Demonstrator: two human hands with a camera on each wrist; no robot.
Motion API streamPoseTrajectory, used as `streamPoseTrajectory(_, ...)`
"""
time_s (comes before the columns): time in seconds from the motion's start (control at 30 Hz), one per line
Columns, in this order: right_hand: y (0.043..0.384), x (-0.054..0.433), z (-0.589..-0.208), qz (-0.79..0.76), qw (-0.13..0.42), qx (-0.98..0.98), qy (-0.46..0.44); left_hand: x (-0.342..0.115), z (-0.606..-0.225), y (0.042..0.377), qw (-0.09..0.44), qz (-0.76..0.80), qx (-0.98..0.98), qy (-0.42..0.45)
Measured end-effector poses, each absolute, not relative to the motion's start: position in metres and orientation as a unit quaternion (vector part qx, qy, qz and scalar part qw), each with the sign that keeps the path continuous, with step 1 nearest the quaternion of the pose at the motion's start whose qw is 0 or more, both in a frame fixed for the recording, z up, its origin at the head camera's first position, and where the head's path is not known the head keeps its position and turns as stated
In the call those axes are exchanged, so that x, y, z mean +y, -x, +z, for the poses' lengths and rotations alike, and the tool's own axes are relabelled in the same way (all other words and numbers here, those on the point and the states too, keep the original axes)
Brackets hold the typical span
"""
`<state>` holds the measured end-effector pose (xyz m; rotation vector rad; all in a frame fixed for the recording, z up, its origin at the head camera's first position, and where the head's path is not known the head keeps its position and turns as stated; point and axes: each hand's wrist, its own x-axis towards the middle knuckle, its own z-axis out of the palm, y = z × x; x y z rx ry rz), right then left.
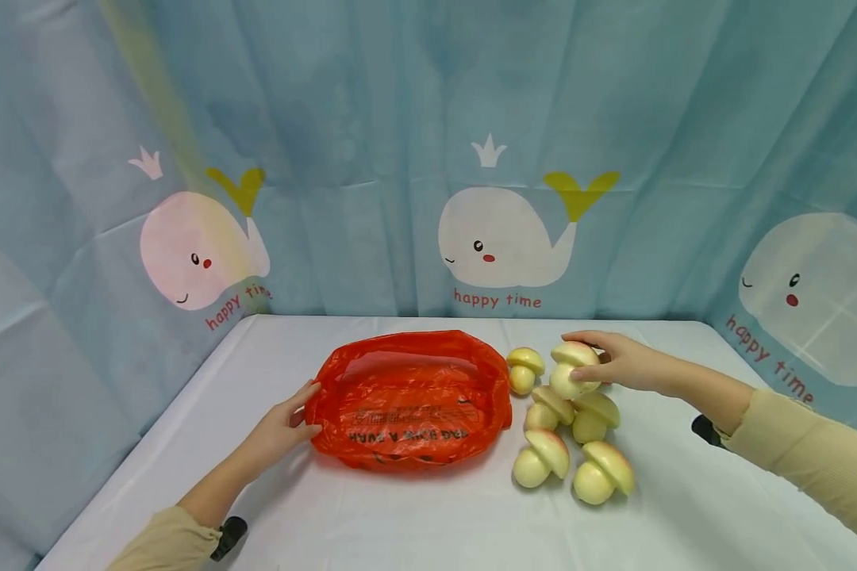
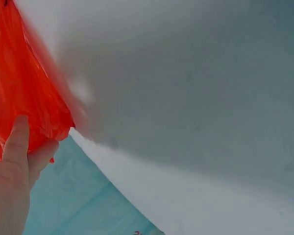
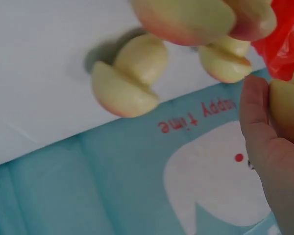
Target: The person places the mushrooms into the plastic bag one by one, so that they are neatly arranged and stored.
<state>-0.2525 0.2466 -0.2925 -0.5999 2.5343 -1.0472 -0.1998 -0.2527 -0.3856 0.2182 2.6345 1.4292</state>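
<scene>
A red plastic bag (image 1: 407,456) with dark lettering lies open on the table, its mouth facing up. My left hand (image 1: 283,427) grips its left side, thumb and fingers apart along the edge; in the left wrist view two digits press on the red film (image 2: 44,105). My right hand (image 1: 617,361) holds a pale yellow toy mushroom (image 1: 574,373) with a pinkish cap, thumb on one side and fingers over the top. This mushroom overlaps several others in the head view, among them one toy mushroom (image 1: 591,419) just below and another (image 1: 603,473) nearer the front.
A yellow toy mushroom (image 1: 524,369) stands close to the bag's right rim. White cloth covers the table (image 1: 436,523). Behind it hangs a blue curtain (image 1: 371,262) printed with whales. Each wrist wears a dark device (image 1: 230,537).
</scene>
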Motion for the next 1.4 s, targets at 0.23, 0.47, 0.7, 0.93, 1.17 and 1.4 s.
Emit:
streamPoseTrajectory(0.23, 0.260, 0.212, -0.279, -0.349, 0.176, 0.895, 0.217, -0.251, -0.384, 0.198, 0.073, 0.491, 0.865, -0.077)
streamPoseTrajectory(0.47, 0.271, 0.175, -0.270, -0.343, 0.179, 0.891, 0.238, -0.248, -0.386, 0.195, 0.077, 0.485, 0.869, -0.058)
streamPoseTrajectory(0.7, 0.280, 0.143, -0.267, -0.361, 0.183, 0.885, 0.229, -0.241, -0.385, 0.193, 0.071, 0.475, 0.875, -0.056)
streamPoseTrajectory(0.93, 0.284, 0.116, -0.272, -0.377, 0.197, 0.878, 0.220, -0.240, -0.385, 0.195, 0.063, 0.470, 0.878, -0.067)
streamPoseTrajectory(1.17, 0.290, 0.090, -0.283, -0.394, 0.189, 0.871, 0.224, -0.236, -0.386, 0.194, 0.065, 0.467, 0.879, -0.076)
streamPoseTrajectory(1.4, 0.292, 0.070, -0.297, -0.387, 0.191, 0.875, 0.219, -0.234, -0.386, 0.194, 0.065, 0.468, 0.878, -0.071)
